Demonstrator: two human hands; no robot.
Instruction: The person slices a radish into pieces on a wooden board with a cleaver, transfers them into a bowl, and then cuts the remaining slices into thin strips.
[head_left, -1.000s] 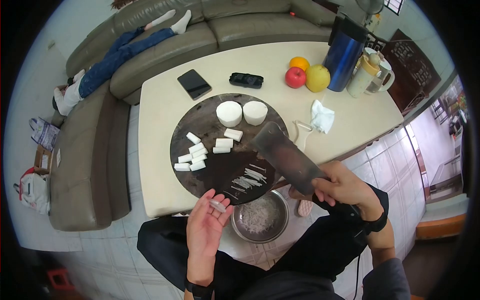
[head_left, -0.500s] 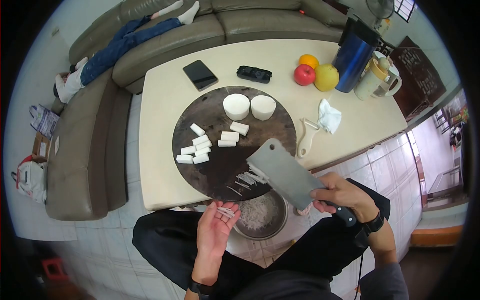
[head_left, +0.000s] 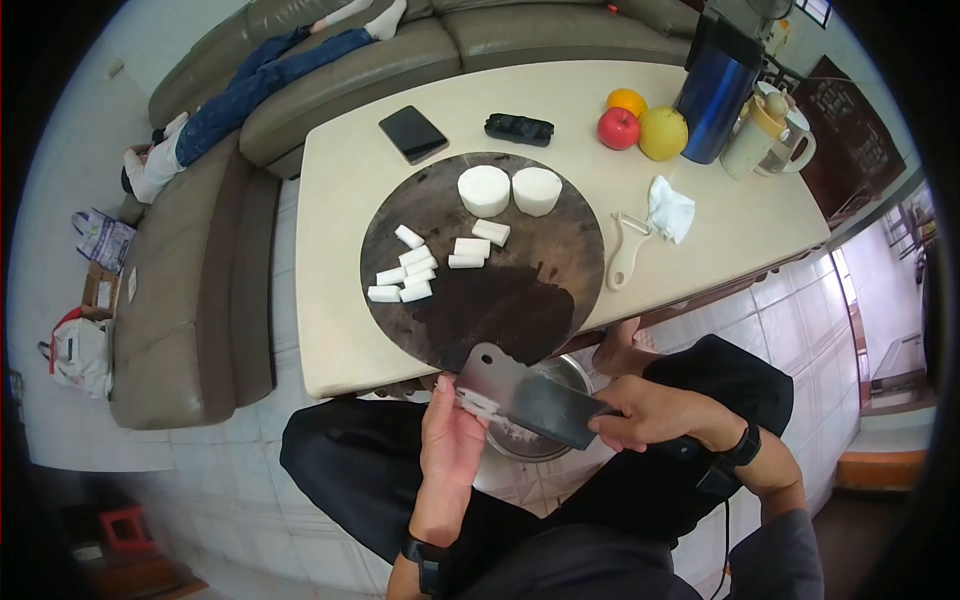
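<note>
My right hand [head_left: 650, 415] grips the handle of a broad cleaver [head_left: 525, 392], held flat below the table's front edge. My left hand [head_left: 450, 440] is palm up against the blade's left end, with thin white radish strips [head_left: 478, 404] pressed between fingers and blade. A metal bowl [head_left: 578, 372] sits under the cleaver, mostly hidden by it. On the table lies a round dark cutting board [head_left: 545, 285] with two round radish chunks [head_left: 483, 190] at its far side and several short radish sticks [head_left: 402, 285] at its left.
A peeler [head_left: 625, 250] and crumpled tissue [head_left: 670, 210] lie right of the board. Behind it are a phone [head_left: 413, 133], a black case [head_left: 519, 128], three fruits [head_left: 640, 125], a blue flask [head_left: 715, 90] and a kettle [head_left: 765, 140]. A person [head_left: 260, 75] lies on the sofa.
The cleaver has come down off the board's front edge to over the bowl. The cut strips are gone from the board, and my left hand has moved up against the blade.
</note>
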